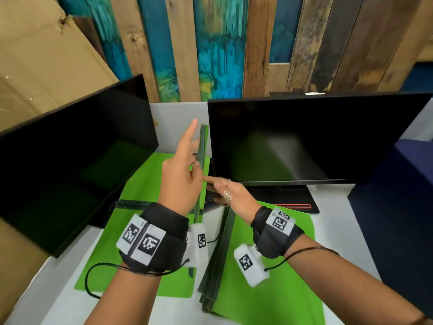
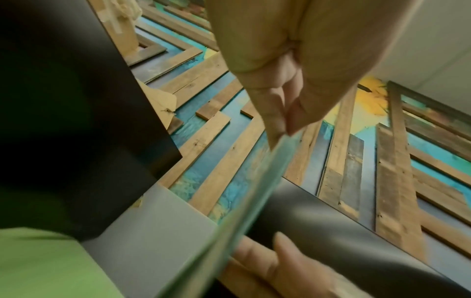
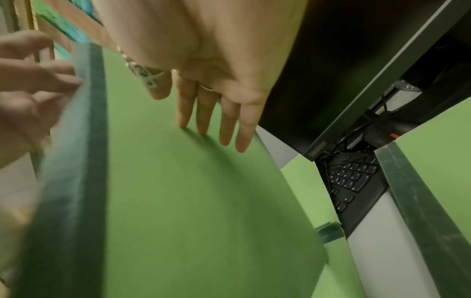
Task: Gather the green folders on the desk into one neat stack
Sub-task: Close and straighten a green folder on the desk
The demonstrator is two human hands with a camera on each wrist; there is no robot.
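Observation:
One green folder [image 1: 203,141] with a dark spine stands on edge above the desk, seen edge-on between my hands. My left hand [image 1: 182,179] is raised, and in the left wrist view its thumb and fingers [image 2: 288,113] pinch the folder's edge [image 2: 244,197]. My right hand [image 1: 228,193] lays straight fingers [image 3: 216,113] flat against the folder's green face [image 3: 191,191]. A second green folder [image 1: 145,191] lies flat under my left hand. A third one [image 1: 269,277] lies at the front right, its dark spine toward the middle.
Two dark monitors stand on the grey desk [image 1: 58,277], one angled at the left [image 1: 70,160] and one at the right [image 1: 304,141]. A black keyboard [image 3: 351,177] lies under the right monitor by its stand base [image 1: 293,198]. Cardboard [image 1: 46,55] leans at the back left.

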